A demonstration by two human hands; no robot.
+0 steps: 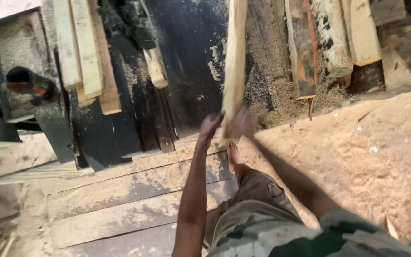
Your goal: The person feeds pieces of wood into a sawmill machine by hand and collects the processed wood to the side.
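A long pale wooden plank (pixel 234 62) runs from the top of the view down to my hands. My left hand (pixel 210 126) is at its lower end on the left side, fingers blurred and touching the wood. My right hand (pixel 244 123) grips the same end from the right. Below them my bare foot (pixel 233 154) stands on a sawdust-covered board, and my camouflage trousers (pixel 262 223) fill the lower middle.
A dark metal machine table (pixel 120 123) with pale planks (pixel 84 52) stacked on it stands at the left. Rough timber pieces (pixel 331 38) lie at the top right. Sawdust (pixel 357 157) covers the ground on the right. Floor boards (pixel 120 200) lie lower left.
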